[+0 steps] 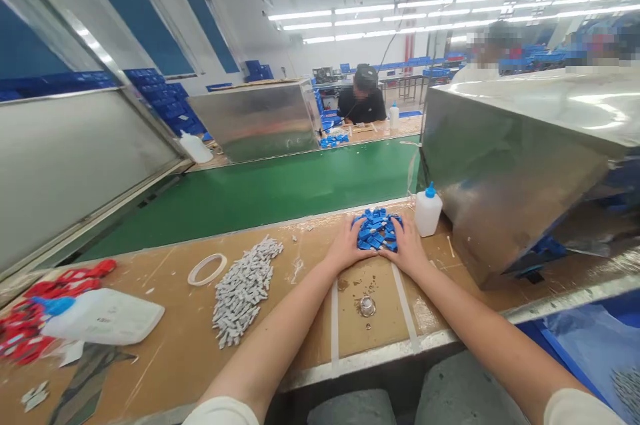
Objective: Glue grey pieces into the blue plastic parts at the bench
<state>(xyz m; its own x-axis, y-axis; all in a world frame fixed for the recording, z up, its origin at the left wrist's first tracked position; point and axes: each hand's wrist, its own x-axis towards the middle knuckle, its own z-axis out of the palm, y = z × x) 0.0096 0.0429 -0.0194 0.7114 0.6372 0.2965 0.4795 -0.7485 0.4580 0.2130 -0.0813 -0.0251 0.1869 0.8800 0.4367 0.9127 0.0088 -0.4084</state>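
A heap of small blue plastic parts [376, 228] lies at the far edge of the brown-covered bench, with pale bits showing among the pieces. My left hand [349, 243] curves around the heap's left side, fingers apart and touching it. From the right, my right hand [407, 245] cups the same heap, its fingers spread too. Both thumbs nearly meet at the near side. Just to the right stands an upright white bottle [429, 213] with a blue nozzle cap. Closer to me a small round metal piece [367, 306] sits on the bench between two pale tape strips.
Left of my arms are a pile of grey parts [245, 288], a tape roll [207, 269], a lying white bottle [107, 316] and red parts [75, 278]. Beyond runs a green conveyor belt [300, 178]. A metal box [510, 171] rises at right; a person [363, 101] works across the belt.
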